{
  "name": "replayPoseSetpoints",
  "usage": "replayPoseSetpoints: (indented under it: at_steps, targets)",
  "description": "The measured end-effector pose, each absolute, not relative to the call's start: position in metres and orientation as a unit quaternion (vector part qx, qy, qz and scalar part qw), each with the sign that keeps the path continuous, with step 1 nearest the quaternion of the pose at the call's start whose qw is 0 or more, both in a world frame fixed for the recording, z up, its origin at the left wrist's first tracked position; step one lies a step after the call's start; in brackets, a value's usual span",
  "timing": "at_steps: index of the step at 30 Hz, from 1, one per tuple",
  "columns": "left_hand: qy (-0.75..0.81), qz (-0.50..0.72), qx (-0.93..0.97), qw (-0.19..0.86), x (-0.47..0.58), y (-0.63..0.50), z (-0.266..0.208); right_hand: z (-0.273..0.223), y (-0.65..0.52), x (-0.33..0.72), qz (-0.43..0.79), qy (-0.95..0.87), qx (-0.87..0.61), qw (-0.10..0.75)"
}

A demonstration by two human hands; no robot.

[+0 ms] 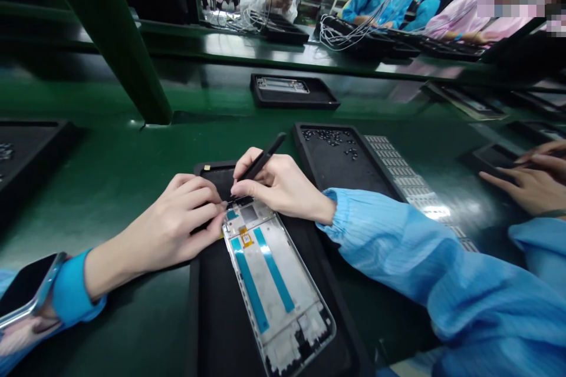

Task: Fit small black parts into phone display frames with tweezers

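Observation:
A silvery phone frame (pixel 283 259) with two blue adhesive strips and a small orange flex cable (pixel 246 237) lies slantwise in a black foam tray (pixel 212 318). My left hand (pixel 190 218) has its fingers closed on the frame's upper left corner. In my right hand (pixel 278 182) are black tweezers (pixel 264 159), tilted, their tip down at the frame's top edge near my left fingertips. Whatever small part may be at the tip is hidden by my fingers. A small yellowish piece (pixel 207 168) sits on the tray's far left rim.
To the right, a second black tray (pixel 349 159) holds several tiny dark parts, beside a sheet of pale labels (pixel 398 168). Further back lies a tray (pixel 327 97) with another frame. A green post (pixel 110 41) rises at left. A co-worker's hands (pixel 535 179) are at far right.

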State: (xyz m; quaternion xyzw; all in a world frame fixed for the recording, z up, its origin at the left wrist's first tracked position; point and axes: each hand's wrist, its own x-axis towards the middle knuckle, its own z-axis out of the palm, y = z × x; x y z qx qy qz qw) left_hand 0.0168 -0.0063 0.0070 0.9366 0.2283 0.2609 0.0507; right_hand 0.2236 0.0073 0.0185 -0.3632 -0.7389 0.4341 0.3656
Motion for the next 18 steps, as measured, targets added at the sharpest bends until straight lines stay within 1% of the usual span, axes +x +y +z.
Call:
replayPoseSetpoints:
  at_steps: [5,8,18]
  targets:
    - [0.224,0.26,0.938,0.055,0.0168,-0.0058,0.0065,0.0165,0.0085,0.2237,0.366,-0.768,-0.375,0.369]
    - [0.225,0.263,0.937,0.055,0.0169,-0.0055,0.0063,0.016,0.0084,0.2231,0.345,-0.782,-0.368,0.365]
    - [0.231,0.267,0.934,0.063,0.0164,-0.0063,0.0043,0.0186,0.0076,0.2228,0.365,-0.781,-0.364,0.353]
